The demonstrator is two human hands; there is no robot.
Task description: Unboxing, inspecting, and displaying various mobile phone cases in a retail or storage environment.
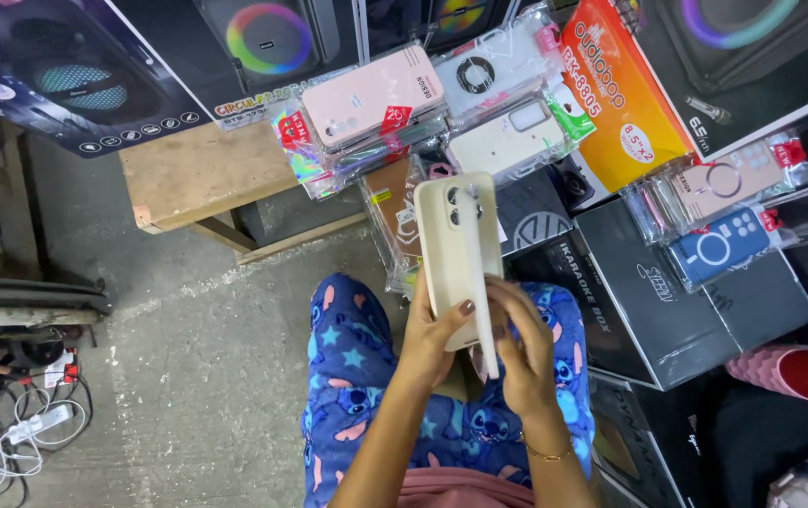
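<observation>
Head view, looking down at a seated person's lap and the floor ahead of them. Both hands meet over the knees, which are covered by blue patterned trousers (357, 376).

The left hand (434, 341) is closed around the lower part of a cream phone case (459, 254), fingers wrapped over its left edge and thumb on its back. The case stands nearly upright, its camera cutouts at the top end, farthest from the hands. The right hand (528, 353) is curled against the case's lower right edge, fingertips touching the rim; a thin bracelet (547, 454) sits on that wrist. How firmly the right hand grips I cannot tell.

Just beyond the hands, behind the raised case, lies a heap of phone cases in clear plastic sleeves: a pink one (371, 97) up and to the left, a white one with a ring (491, 71) beside it, another pale one (507, 139) below that. To the right of the hands sit dark cardboard boxes (649, 301), and on them more sleeved cases, one dusty pink (728, 179) and one blue (719, 246). An orange packet (622, 99) rests farther up on the right.

Left of the hands is bare grey concrete floor (197, 376). Beyond it stands a low wooden table (202, 174). At the far left edge, tangled white cables and a power strip (28, 428) lie on the floor. A red and pink object (804, 372) shows at the right edge.
</observation>
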